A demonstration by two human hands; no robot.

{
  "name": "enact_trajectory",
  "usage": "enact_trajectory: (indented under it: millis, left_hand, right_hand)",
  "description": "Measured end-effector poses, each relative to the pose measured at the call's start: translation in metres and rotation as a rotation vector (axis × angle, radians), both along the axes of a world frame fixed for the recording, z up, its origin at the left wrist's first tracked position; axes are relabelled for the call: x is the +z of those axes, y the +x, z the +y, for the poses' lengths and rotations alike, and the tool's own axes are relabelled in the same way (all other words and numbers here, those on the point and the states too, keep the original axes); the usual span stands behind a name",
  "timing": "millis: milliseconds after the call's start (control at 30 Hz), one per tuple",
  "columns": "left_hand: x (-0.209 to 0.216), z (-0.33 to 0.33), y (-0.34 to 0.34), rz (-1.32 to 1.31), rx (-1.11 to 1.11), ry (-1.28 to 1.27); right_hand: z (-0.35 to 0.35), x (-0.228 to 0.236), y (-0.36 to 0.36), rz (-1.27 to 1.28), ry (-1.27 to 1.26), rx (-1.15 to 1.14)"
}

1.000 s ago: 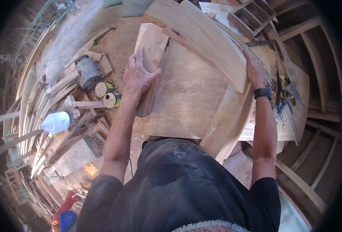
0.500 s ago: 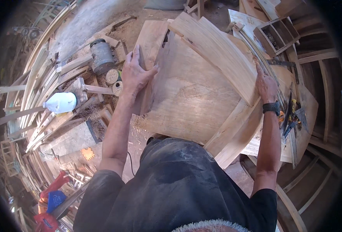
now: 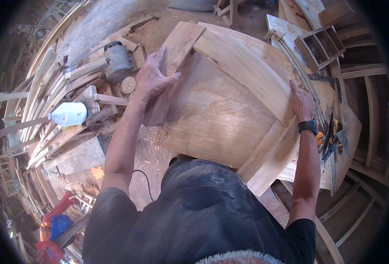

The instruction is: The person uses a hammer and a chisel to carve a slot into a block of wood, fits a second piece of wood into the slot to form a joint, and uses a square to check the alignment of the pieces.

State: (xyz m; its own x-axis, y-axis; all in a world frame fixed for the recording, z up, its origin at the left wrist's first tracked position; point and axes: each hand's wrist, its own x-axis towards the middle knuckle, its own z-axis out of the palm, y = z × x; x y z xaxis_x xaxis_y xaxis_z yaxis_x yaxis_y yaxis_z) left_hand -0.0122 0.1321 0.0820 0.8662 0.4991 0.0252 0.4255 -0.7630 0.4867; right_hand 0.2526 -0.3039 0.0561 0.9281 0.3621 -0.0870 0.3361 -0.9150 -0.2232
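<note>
My left hand (image 3: 152, 79) grips the outer edge of a wide wooden board (image 3: 181, 39), thumb spread toward the inner side. The board slants from far right to near left, its far end close to the end of a diagonal wooden plank (image 3: 247, 70). My right hand (image 3: 303, 103), wearing a dark wristwatch (image 3: 308, 126), holds the right end of that plank, index finger stretched forward along the edge; its thumb is hidden. Another plank (image 3: 267, 147) runs from there toward my body. All lie over a pale plywood sheet (image 3: 216, 119) strewn with shavings.
Hand tools (image 3: 333, 138) and long thin strips lie right of my right wrist, with an open wooden box (image 3: 320, 46) beyond. At left are a grey canister (image 3: 117, 61), a round can (image 3: 128, 85), a white jug (image 3: 69, 114) and piled offcuts. A black cable (image 3: 147, 180) crosses the floor.
The left board has turned, its far end swinging right toward the diagonal plank and its near end shifting left. My left hand has moved slightly with it. My right hand stays on its plank.
</note>
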Motion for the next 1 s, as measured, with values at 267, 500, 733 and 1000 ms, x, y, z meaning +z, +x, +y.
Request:
enact_trajectory:
  millis: [267,500,733,1000]
  left_hand:
    - [0.007,0.0,0.006,-0.035,-0.026,-0.04]
    - [0.005,0.0,0.006,-0.007,0.0,0.018]
    - [0.012,-0.008,0.012,0.028,-0.065,0.061]
    - [-0.009,-0.038,0.004,0.049,-0.061,0.123]
  right_hand:
    - [-0.011,-0.017,0.011,0.021,-0.039,-0.016]
    - [0.0,-0.012,0.004,-0.016,-0.025,-0.024]
    - [-0.002,-0.015,0.006,0.029,-0.169,-0.017]
    - [0.02,0.012,-0.01,0.153,-0.223,-0.118]
